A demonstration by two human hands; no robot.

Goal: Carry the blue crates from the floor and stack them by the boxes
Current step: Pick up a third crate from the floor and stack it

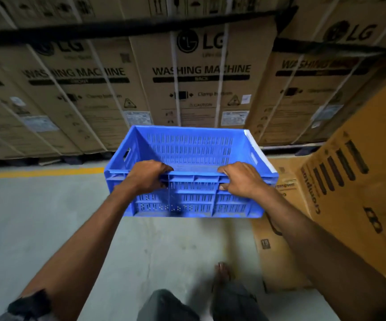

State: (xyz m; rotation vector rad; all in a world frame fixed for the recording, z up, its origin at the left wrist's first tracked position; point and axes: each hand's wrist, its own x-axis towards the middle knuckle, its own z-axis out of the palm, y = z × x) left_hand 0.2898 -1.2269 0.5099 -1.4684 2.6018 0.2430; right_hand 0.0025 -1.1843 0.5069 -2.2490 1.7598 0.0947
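Observation:
An empty blue slotted crate hangs in the air at mid-frame, carried level above the grey floor. My left hand grips the near rim on its left side. My right hand grips the same rim on its right side. Both have fingers curled over the rim's edge. Behind the crate stands a row of tall brown washing machine boxes. No other crate is in view.
Orange-brown cardboard boxes stand close on the right, one low box beside my right forearm. A yellow floor line runs along the left in front of the tall boxes. My bare foot is on the concrete floor.

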